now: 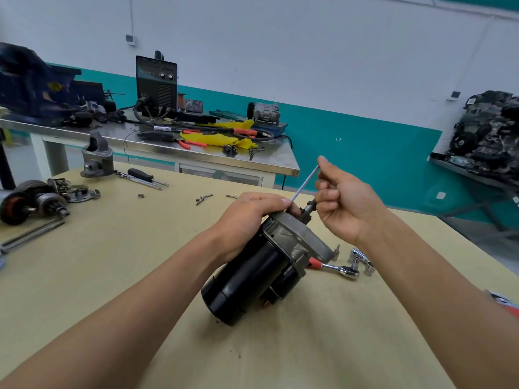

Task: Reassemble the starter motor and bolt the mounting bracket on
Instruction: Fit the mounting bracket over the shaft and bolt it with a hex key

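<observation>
The starter motor [247,279] is lying tilted at the near centre of the worktop [126,276], with its black body end resting on the surface and its grey end plate [292,231] pointing up and away. The left hand [247,217] is gripping the motor at the top edge of that plate, its fingers [269,199] curling over the rim and steadying the unit. The right hand [345,206] is holding a long thin bolt [304,183] above the plate. Its fingers [327,192] are pinching the upper shank, while the lower end is meeting the plate beside the left fingertips, next to a dark shaft stub [309,207]. Whether the tip is already entering a hole cannot be told. The step in hand appears to be the fitting of a long bolt into the motor assembly, and no bracket is being bolted on yet. The next move is likely calling for the bolt to be lined up with its bore, slid fully home and started by hand before any tool is applied. A ratchet [337,268] with a red grip is lying just right of the motor, with loose sockets [359,256] beside it. Loose screws [203,198] and a nut [141,195] are lying farther off. A screwdriver [140,174], a grey cast housing [97,158], possibly the bracket, and an armature [25,200] are sitting at the far left.
</observation>
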Action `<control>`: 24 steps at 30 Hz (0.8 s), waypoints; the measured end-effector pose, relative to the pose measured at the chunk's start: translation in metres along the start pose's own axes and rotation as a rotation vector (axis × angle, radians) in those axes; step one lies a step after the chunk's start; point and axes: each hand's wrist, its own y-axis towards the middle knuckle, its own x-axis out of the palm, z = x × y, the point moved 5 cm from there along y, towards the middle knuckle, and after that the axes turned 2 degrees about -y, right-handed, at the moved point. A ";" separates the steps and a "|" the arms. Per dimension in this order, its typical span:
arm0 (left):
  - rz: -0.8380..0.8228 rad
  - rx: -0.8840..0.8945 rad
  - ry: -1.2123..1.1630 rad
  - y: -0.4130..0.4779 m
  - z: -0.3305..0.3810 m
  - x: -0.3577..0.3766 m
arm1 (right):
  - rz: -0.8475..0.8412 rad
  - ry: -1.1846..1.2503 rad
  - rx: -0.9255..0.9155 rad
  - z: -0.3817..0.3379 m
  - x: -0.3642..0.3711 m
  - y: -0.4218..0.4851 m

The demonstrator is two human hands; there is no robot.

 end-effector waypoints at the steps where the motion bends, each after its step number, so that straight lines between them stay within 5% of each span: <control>1: 0.003 -0.001 0.002 0.000 0.000 0.000 | 0.033 -0.040 -0.026 0.000 -0.002 0.000; 18: 0.046 -0.003 0.073 0.001 0.000 -0.002 | 0.479 -0.930 -0.682 -0.036 -0.004 -0.018; 21: 0.038 -0.002 0.074 0.001 -0.001 -0.002 | 0.415 -0.909 -0.616 -0.033 -0.001 -0.017; 24: 0.033 0.001 0.058 0.002 -0.001 -0.003 | 0.238 -0.643 -0.391 -0.024 -0.005 -0.013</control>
